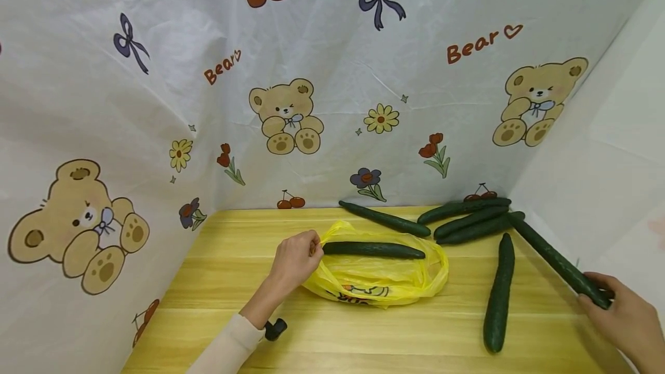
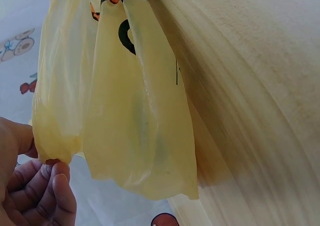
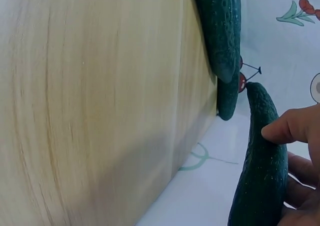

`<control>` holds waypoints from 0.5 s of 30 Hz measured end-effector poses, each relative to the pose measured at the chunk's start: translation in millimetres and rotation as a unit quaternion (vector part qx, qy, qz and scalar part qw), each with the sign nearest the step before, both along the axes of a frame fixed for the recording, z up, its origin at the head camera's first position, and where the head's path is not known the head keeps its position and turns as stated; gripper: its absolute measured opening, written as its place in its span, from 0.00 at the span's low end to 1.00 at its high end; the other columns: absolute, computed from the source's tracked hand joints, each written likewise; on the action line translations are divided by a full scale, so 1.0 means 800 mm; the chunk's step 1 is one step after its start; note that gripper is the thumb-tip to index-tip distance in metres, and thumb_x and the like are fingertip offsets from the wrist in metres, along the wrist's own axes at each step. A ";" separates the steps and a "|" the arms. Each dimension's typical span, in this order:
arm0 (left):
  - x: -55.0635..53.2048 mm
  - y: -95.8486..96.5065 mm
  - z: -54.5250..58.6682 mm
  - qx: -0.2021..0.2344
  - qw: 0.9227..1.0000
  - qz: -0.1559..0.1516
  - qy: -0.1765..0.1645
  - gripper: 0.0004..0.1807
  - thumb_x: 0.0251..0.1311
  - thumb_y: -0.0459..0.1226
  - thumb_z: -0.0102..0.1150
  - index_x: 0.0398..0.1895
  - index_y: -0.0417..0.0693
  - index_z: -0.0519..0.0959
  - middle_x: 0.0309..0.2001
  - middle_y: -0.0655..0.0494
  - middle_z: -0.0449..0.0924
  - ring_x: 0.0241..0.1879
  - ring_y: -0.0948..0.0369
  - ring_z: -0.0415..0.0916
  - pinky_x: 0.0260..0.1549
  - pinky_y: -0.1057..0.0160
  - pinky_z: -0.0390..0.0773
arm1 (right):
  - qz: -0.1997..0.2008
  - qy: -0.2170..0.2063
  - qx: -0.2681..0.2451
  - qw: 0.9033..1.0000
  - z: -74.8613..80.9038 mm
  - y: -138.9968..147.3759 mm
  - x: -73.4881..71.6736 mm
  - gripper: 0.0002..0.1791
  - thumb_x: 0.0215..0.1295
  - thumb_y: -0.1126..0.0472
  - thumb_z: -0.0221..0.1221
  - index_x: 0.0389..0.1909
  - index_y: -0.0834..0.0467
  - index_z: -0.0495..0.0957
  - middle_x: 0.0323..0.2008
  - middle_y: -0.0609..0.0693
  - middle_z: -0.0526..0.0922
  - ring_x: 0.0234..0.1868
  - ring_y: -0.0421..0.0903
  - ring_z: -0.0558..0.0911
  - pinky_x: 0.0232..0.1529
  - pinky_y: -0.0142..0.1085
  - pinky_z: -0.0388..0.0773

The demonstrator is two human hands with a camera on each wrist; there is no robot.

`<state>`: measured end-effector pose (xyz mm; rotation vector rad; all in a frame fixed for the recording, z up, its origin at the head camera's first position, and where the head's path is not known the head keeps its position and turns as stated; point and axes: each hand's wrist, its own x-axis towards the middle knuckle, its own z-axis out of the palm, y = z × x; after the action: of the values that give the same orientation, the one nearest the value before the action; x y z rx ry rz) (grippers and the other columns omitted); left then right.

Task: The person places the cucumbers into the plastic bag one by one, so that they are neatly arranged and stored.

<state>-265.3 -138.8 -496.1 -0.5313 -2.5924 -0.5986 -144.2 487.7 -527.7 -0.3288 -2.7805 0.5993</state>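
My left hand (image 1: 295, 257) pinches the left edge of a yellow plastic bag (image 1: 363, 279), whose mouth faces up. One cucumber (image 1: 374, 250) lies in the bag's opening. In the left wrist view, thumb and fingers grip a gathered bit of the bag (image 2: 130, 111). At the right, my right hand (image 1: 623, 310) holds another cucumber (image 1: 558, 261) by its near end, tilted and raised off the table. The right wrist view shows the thumb lying along this held cucumber (image 3: 262, 161), with fingers behind it.
A single cucumber (image 1: 500, 299) lies lengthwise right of the bag. Several cucumbers (image 1: 473, 221) are grouped at the back right, and one more (image 1: 384, 218) lies behind the bag. Printed cloth walls (image 1: 332, 178) border the wooden table (image 1: 234, 281). A small black object (image 1: 275, 329) shows under the left wrist.
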 end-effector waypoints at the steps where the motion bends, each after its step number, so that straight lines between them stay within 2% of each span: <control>1: 0.000 0.000 0.000 -0.001 1.000 0.000 0.001 0.05 0.65 0.36 0.69 0.31 0.54 0.83 0.22 0.67 0.78 0.17 0.72 0.64 0.20 0.72 0.67 | 0.001 0.000 -0.001 1.000 0.001 -0.002 0.000 0.31 0.70 0.59 0.68 0.64 0.75 0.70 0.44 0.81 0.81 0.32 0.66 0.83 0.28 0.52 0.75; 4: 0.000 0.000 -0.001 -0.001 1.000 0.000 0.004 0.05 0.65 0.35 0.69 0.32 0.54 0.84 0.22 0.67 0.78 0.17 0.72 0.64 0.19 0.72 0.67 | 0.002 -0.009 -0.007 1.000 0.000 -0.006 -0.001 0.31 0.73 0.59 0.66 0.66 0.75 0.68 0.48 0.82 0.79 0.34 0.68 0.82 0.33 0.57 0.76; 9: -0.001 0.000 -0.003 -0.001 1.000 -0.002 0.009 0.05 0.65 0.35 0.69 0.32 0.54 0.84 0.23 0.67 0.79 0.16 0.73 0.64 0.18 0.72 0.66 | 0.017 -0.007 -0.013 1.000 0.000 -0.009 -0.002 0.32 0.75 0.58 0.65 0.68 0.73 0.68 0.55 0.84 0.76 0.42 0.79 0.81 0.39 0.64 0.76; 12: -0.001 0.000 -0.001 -0.001 1.000 -0.004 0.011 0.05 0.65 0.35 0.69 0.32 0.53 0.84 0.23 0.66 0.79 0.16 0.72 0.64 0.18 0.72 0.67 | 0.030 -0.005 -0.014 0.999 0.001 -0.010 -0.002 0.31 0.74 0.58 0.66 0.68 0.73 0.69 0.56 0.84 0.76 0.45 0.82 0.81 0.37 0.63 0.77; 15: -0.002 0.000 0.000 -0.001 1.000 -0.004 0.012 0.05 0.65 0.35 0.68 0.32 0.53 0.83 0.23 0.65 0.80 0.16 0.72 0.64 0.18 0.72 0.67 | 0.044 -0.010 -0.022 0.999 0.002 -0.011 -0.002 0.31 0.73 0.59 0.67 0.68 0.73 0.70 0.55 0.84 0.77 0.41 0.78 0.84 0.31 0.57 0.80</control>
<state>-266.7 -138.9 -496.0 -0.5464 -2.5691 -0.5893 -145.8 478.9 -525.9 -0.2243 -2.8162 0.6833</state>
